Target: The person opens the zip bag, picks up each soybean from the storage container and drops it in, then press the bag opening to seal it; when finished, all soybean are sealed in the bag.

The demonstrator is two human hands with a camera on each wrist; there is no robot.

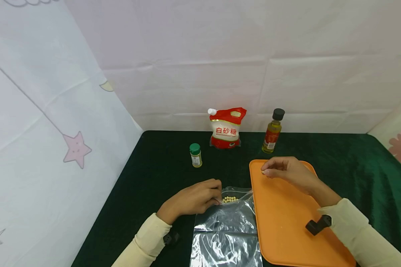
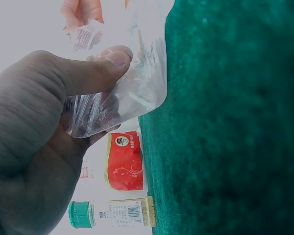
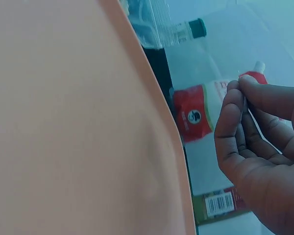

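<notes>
At the zip bag's mouth, my left hand [image 1: 197, 197] pinches the near left edge of the clear plastic between thumb and fingers. Inside the clear zip bag [image 1: 227, 237], just below its opening, several pale yellow balls [image 1: 230, 199] show. The left wrist view has the thumb lying on the crumpled bag edge [image 2: 137, 90]. Over the far end of the orange tray [image 1: 277, 222], my right hand [image 1: 287, 173] pinches a small pale yellow ball [image 1: 263, 172] between thumb and fingertips. That ball is mostly hidden by the fingers in the right wrist view.
Behind the bag stands a small green-capped spice jar [image 1: 195, 155]. A red and white sugar pouch [image 1: 225, 128] is at the table's back edge, with a black-capped oil bottle [image 1: 271, 133] to its right. Dark green cloth [image 1: 147, 174] covers the table.
</notes>
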